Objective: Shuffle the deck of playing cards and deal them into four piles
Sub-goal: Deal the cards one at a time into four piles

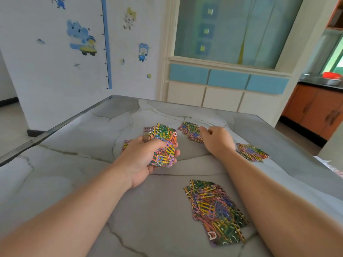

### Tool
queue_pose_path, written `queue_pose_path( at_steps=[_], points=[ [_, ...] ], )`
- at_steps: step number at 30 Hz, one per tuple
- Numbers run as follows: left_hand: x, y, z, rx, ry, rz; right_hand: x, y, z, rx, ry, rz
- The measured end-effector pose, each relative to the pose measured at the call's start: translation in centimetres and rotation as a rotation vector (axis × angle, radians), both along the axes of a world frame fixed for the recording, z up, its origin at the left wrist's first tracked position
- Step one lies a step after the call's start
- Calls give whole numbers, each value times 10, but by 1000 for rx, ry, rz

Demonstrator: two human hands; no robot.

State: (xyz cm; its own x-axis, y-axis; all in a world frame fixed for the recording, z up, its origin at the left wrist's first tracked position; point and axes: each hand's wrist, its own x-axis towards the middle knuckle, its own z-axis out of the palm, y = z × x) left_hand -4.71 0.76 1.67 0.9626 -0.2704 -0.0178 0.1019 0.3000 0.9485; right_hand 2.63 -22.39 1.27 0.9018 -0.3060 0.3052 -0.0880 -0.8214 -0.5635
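My left hand [143,158] grips the deck [163,145], cards with multicoloured paperclip-patterned backs, held above the grey table [74,173]. My right hand [216,140] rests at the far pile [189,129], fingers curled on its near edge; whether it pinches a card I cannot tell. A second pile [252,152] lies to the right of that wrist. A third, spread pile [215,212] lies close to me between my forearms. A fourth pile [126,144] peeks out behind my left hand, mostly hidden.
The marbled grey table has its left edge [55,127] running diagonally and its far edge near a white and blue cabinet [222,86]. A white wall with cartoon stickers stands at the left. Orange kitchen cupboards [315,112] are at the far right.
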Motion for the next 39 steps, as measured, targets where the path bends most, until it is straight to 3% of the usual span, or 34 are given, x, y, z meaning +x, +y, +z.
queue_pose_path(
  at_steps=[4, 7, 10, 13, 16, 18, 20, 22, 24, 27, 28, 30, 34, 36, 39],
  points=[
    [1, -1, 0, 66, -31, 68, -30, 24, 25, 394, 31, 313],
    [1, 3, 3, 57, -90, 98, -52, 55, 32, 364, 139, 598],
    [-1, 15, 7, -5, -109, 135, -59, 76, 33, 280, 52, 608],
    [4, 29, 10, -209, -9, 335, -48, 86, 45, 477, -23, 549],
    [11, 47, 10, -383, 61, 508, -28, 98, 53, 595, 20, 460],
    [14, 57, 10, -398, 79, 582, -19, 108, 44, 496, 136, 442],
    [15, 60, 10, -410, 91, 610, -10, 116, 27, 71, 280, 416],
    [15, 57, 11, -428, 70, 599, -7, 119, 16, -315, 297, 351],
    [15, 54, 10, -409, 48, 586, -11, 113, 16, -312, 256, 380],
    [17, 52, 10, -404, 33, 561, -36, 87, 21, 110, 154, 428],
    [18, 52, 9, -403, 30, 555, -49, 75, 21, 129, 107, 424],
    [19, 53, 8, -398, 22, 549, -81, 50, 18, 51, 61, 487],
    [21, 46, 5, -377, 14, 505, -153, -3, 6, -225, 257, 637],
    [20, 39, 4, -335, 1, 459, -173, -25, 1, -340, 306, 596],
    [17, 27, 3, -289, -20, 397, -185, -46, 4, -306, 303, 437]
  ],
)
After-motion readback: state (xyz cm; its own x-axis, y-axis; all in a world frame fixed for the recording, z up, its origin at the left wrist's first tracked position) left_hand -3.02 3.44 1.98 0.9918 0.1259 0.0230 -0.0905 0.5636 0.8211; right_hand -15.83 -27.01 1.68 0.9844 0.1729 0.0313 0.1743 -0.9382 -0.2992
